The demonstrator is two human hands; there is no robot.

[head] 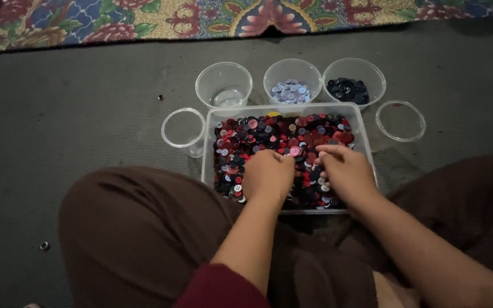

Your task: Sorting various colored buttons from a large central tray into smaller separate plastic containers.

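A clear rectangular plastic tray (366, 132) sits on the floor in front of my crossed legs, filled with mixed red, pink, black and dark blue buttons (275, 134). My left hand (268, 175) rests knuckles-up on the buttons at the tray's near middle, fingers curled down into the pile. My right hand (343, 171) lies beside it on the right, its fingertips drawn together on the buttons. Whether either hand holds a button is hidden.
Three clear cups stand behind the tray: an empty one (223, 84), one with pale blue buttons (292, 90), one with dark navy buttons (348, 90). Empty cups stand left (184, 130) and right (400, 120) of the tray. A patterned cloth (246, 17) lies beyond on the grey floor.
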